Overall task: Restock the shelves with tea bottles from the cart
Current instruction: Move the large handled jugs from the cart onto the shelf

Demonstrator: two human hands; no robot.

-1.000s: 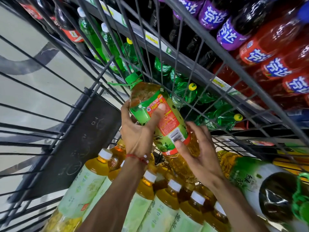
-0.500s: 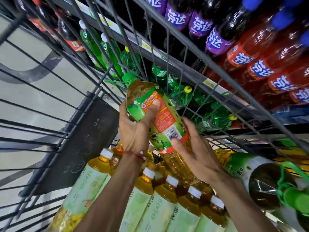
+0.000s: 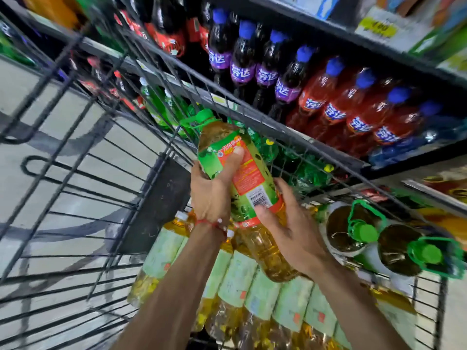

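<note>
The wire cart (image 3: pixel 161 198) holds tea: a near row of pale-labelled bottles (image 3: pixel 237 284) with white caps lies packed side by side, at least six, their lower ends blurred. At the cart's right stand two large bottles (image 3: pixel 364 232) with green caps and green carry loops.

The tea bottle (image 3: pixel 242 178) being handled is one large bottle of amber tea with a green cap and a green and orange label. It is raised above the near row and tilted with its cap toward the far shelves (image 3: pixel 341 31). The left hand (image 3: pixel 214 190) grips its upper part, thumb laid across the label. The right hand (image 3: pixel 290 228) cups it lower down from the right, thumb on the label beside the barcode.

On the far shelf stand four dark soda bottles (image 3: pixel 242 69) with purple labels, then four orange soda bottles (image 3: pixel 333 112) to their right, all blue-capped. Green bottles (image 3: pixel 308 173) lie lower, behind the cart wires, too cluttered to count.
</note>
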